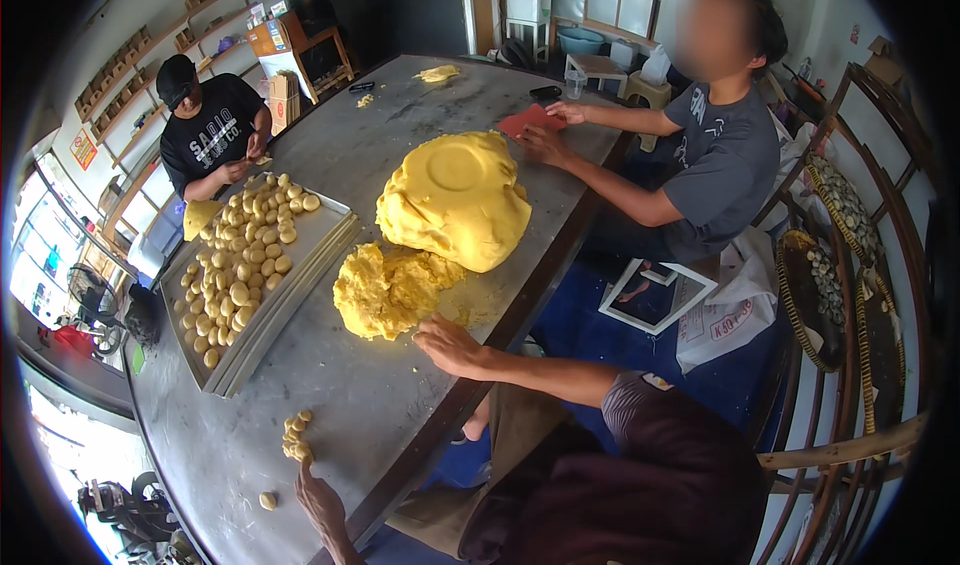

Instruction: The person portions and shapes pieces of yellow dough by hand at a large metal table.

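My left hand [322,505] reaches in low on the left, fingers extended. Its fingertips meet the near end of a small cluster of pale dough pieces [297,433]. One loose dough ball [268,501] lies to its left. My right hand [450,347] is at the near edge of a rough, crumbly lump of yellow dough [390,290]. Its fingers are curled in against that edge, and what lies between them is mostly hidden. Behind the lump sits a large smooth mound of yellow dough [455,205] with a round dent pressed in its top.
Stacked metal trays [290,295] bear many dough balls [240,265] left of the mound on the metal table [390,405]. A person in a black cap [215,130] handles a small piece across the table. Another person [720,145] at right holds a red flat piece [530,121] beside the mound.
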Demonstrator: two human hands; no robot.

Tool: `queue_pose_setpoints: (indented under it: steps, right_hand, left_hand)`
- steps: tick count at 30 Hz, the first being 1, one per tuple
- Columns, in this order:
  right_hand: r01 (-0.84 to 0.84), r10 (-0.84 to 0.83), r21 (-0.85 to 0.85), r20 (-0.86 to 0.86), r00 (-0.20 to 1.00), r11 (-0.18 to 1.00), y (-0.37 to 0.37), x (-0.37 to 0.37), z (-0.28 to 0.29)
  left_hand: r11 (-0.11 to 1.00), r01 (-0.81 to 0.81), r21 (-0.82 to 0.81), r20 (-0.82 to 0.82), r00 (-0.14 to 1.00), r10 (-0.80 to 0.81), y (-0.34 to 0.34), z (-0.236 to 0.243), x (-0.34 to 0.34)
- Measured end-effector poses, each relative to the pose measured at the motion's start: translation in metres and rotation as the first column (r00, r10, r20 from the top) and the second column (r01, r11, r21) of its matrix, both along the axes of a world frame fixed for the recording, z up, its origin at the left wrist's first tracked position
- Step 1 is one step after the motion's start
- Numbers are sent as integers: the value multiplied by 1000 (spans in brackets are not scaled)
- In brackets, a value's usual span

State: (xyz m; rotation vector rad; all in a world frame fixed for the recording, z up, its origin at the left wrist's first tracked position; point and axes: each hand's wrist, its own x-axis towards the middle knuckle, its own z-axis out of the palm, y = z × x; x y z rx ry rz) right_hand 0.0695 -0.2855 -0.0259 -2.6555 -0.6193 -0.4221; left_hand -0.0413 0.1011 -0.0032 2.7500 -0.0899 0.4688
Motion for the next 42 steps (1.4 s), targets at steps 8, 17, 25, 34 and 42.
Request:
queue_pose_setpoints:
  steps: [8,17,25,34,42]
  right_hand:
    - [39,-12,-156,172,985,987,-4,11,20]
    - [104,-93,-179,67,993,978,3,-24,13]
    - [66,-67,77,5,998,995,-12,-11,10]
    - [163,-155,65,-116,981,984,-32,-14,23]
    - [103,-100,190,-25,995,976,-19,-62,31]
  left_hand:
    - [914,73,-400,-170,974,-152,-101,56,4]
    - [974,8,227,91,995,-29,-120,13,63]
    - [974,51,222,116,990,-79,-128,-12,105]
    - [972,-21,235,127,992,-9,-132,-12,102]
    - [984,-62,169,85,995,48,-135,-7,25]
